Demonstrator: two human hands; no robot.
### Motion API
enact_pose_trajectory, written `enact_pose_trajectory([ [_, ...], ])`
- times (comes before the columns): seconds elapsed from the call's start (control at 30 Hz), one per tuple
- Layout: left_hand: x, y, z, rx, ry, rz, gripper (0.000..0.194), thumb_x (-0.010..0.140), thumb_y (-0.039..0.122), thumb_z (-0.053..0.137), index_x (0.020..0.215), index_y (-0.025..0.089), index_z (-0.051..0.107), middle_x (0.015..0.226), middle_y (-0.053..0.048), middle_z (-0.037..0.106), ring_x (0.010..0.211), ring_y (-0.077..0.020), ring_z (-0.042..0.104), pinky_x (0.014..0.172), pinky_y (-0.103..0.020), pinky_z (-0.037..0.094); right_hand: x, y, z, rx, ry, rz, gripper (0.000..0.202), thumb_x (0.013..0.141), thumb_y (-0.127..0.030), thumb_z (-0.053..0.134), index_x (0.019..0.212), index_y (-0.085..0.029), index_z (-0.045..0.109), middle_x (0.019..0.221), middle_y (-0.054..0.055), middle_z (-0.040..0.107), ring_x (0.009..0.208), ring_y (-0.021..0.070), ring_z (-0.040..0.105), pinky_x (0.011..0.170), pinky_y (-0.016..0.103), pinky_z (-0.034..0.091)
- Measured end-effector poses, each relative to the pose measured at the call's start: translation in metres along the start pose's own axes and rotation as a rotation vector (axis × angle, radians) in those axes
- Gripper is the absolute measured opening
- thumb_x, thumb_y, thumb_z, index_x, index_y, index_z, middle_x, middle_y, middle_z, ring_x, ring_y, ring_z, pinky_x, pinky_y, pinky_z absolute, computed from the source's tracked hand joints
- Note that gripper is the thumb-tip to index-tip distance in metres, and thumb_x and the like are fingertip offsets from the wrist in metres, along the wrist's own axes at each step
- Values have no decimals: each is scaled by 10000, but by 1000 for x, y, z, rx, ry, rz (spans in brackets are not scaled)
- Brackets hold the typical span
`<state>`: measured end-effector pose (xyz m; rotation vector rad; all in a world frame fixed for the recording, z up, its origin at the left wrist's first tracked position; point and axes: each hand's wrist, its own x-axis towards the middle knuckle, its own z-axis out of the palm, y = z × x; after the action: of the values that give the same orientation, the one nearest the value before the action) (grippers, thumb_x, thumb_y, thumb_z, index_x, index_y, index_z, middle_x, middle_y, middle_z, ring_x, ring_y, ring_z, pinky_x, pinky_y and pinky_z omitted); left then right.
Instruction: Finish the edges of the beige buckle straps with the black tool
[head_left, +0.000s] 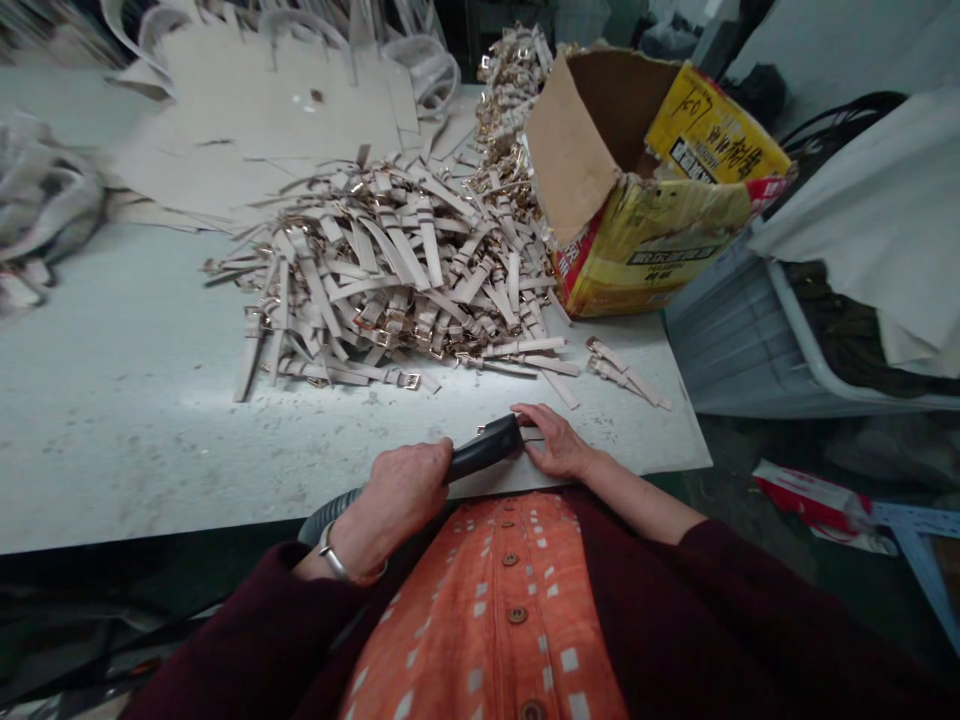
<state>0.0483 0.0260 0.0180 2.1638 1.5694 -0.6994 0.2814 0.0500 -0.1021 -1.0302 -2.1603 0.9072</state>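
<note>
Near the table's front edge, my left hand is wrapped round the handle of a black nozzle with a grey ribbed hose below it. The nozzle's wide end points right, at my right hand. My right hand pinches a pale buckle strap, partly hidden behind the nozzle; a small buckle shows at the nozzle's far side. Beyond my hands lies a large heap of pale straps with gold buckles. A few loose straps lie to the right of the heap.
An open yellow cardboard box stands at the table's right edge. Beside it is a grey plastic bin with white sheets over it. Flat pale pieces lie at the back left, and bundled straps at the far left.
</note>
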Motion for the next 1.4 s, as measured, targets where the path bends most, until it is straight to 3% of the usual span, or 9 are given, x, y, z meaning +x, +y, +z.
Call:
enact_pose_trajectory([
  [0.23,-6,-11,5,-11,-50,-30,276,722,226,454,988,191,522,860,-96,669,798,-229,632,662,-320,457,-1,1,2,-20,7,-19,640,635,-73,486,1258,-180,392,1006,81,549,946,219,498,884,400,427],
  [0.4,-1,-2,0,-22,2,16,273,718,215,456,976,175,535,869,-110,661,820,-233,629,673,-320,449,1,1,2,-25,18,15,721,586,-63,446,1291,-185,357,985,70,536,911,207,496,870,380,434],
  [0.5,3,-4,6,-60,35,12,265,719,244,453,964,186,540,862,-93,662,788,-213,629,653,-296,440,2,1,0,-29,-6,12,744,576,-60,441,1301,-197,344,991,68,536,908,207,497,857,377,438],
  [0.7,0,-36,22,-147,44,-134,306,723,326,450,998,219,532,853,-64,665,768,-189,623,615,-259,420,2,1,3,-84,-7,-13,683,642,-94,514,1301,-173,354,990,79,539,918,217,489,848,379,432],
  [0.83,-9,-52,27,-82,-6,-108,312,714,320,445,998,234,543,852,-64,664,768,-205,625,604,-269,413,1,2,7,-120,19,-8,554,718,-176,584,1246,-182,417,999,87,550,929,224,485,853,393,414],
  [1.03,-1,-29,28,-138,-12,-82,332,705,302,463,1017,221,546,903,-76,667,819,-204,627,647,-269,431,3,3,9,-119,25,-16,386,767,-204,586,1141,-178,494,970,87,564,911,218,494,822,376,420],
  [1.17,5,-19,29,-209,10,-111,324,716,308,463,1015,215,547,910,-76,675,829,-202,629,662,-266,434,5,0,11,-119,47,12,450,760,-201,594,1188,-175,458,951,78,561,892,208,503,816,366,430],
  [1.3,-2,-38,36,-233,52,-175,301,723,328,451,991,220,540,840,-69,678,793,-205,635,633,-260,426,3,-2,-1,-116,130,53,469,746,-179,591,1196,-182,459,903,57,557,854,191,513,795,339,444],
  [1.4,-11,-52,43,-247,72,-212,303,729,356,442,988,230,534,790,-57,674,752,-214,637,607,-266,418,-5,6,-30,-190,291,125,357,756,-194,584,1108,-198,524,894,55,554,858,198,512,784,335,440],
])
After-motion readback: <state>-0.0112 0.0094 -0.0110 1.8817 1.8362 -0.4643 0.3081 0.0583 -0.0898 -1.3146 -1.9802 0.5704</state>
